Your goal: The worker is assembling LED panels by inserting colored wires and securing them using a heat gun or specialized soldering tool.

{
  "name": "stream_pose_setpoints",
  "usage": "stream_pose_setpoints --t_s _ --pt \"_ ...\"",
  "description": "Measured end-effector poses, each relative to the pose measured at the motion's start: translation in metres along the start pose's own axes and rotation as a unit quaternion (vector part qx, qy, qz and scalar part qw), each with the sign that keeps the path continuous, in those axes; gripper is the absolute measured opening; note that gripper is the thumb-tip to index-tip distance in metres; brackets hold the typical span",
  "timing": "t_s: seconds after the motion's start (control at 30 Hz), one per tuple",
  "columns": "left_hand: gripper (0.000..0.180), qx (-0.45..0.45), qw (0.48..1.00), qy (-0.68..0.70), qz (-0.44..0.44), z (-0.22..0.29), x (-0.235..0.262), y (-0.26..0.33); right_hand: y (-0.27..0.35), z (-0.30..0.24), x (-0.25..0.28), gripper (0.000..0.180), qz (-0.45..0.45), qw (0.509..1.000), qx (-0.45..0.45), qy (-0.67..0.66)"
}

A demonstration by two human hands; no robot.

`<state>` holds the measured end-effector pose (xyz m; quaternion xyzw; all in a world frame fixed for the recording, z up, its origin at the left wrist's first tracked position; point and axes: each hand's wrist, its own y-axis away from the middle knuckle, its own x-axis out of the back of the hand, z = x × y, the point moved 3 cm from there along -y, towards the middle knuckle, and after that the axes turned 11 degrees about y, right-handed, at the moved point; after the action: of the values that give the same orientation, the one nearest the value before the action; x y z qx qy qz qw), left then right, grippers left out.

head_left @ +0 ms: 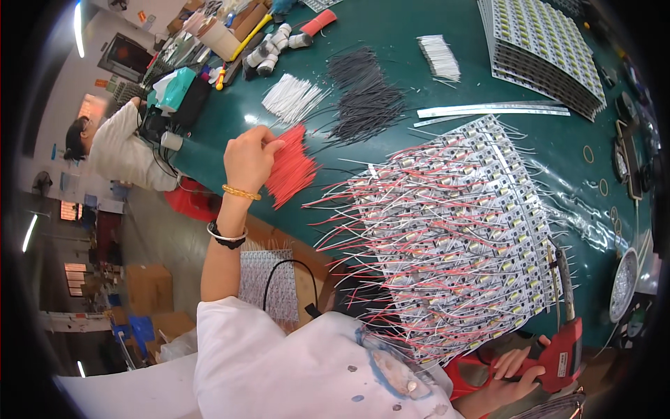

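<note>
My left hand (250,155) is closed, its thumb and fingertips pinched at the left edge of a pile of cut red wires (292,171). Whatever lies between the fingertips is too small to make out. At the lower right my right hand (515,371) grips a red soldering gun (562,356), its long metal tip pointing up along the right edge of a large panel of small circuit boards (447,230). Rows of red and white wires stick out from the boards toward the left. Black wires (363,94) and white wires (293,98) lie in bundles beyond the red pile.
Stacked circuit-board panels (544,49) stand at the far right. Metal strips (492,112) and another bundle of white wires (440,58) lie on the green table (398,21). A round metal dish (623,285) sits right. Another person (125,150) works at the left.
</note>
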<state>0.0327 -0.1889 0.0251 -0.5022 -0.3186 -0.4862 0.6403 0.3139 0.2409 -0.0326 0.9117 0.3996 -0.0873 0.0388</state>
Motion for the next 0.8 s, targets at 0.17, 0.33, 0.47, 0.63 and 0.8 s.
stream_pose_setpoints --t_s 0.17,0.33,0.47,0.63,0.8 --pt "0.012 -0.042 0.992 0.115 0.024 0.009 0.008 -0.006 0.001 0.001 0.001 0.060 0.000 1.000 -0.003 -0.007" --pt "0.007 0.034 0.899 0.424 -0.104 0.093 -0.003 0.011 -0.002 0.004 0.009 0.062 -0.053 0.998 0.010 -0.031" --pt "0.007 -0.011 0.840 0.486 -0.241 0.178 -0.025 0.042 0.002 -0.002 0.013 0.074 -0.014 0.999 -0.031 -0.013" --pt "0.004 -0.176 0.816 0.443 -0.326 0.263 -0.039 0.079 0.003 -0.010 0.024 0.077 -0.039 0.999 -0.034 0.009" --pt "0.012 -0.292 0.830 0.403 -0.251 0.292 -0.068 0.099 0.018 -0.012 0.035 0.074 -0.024 0.998 0.008 0.064"
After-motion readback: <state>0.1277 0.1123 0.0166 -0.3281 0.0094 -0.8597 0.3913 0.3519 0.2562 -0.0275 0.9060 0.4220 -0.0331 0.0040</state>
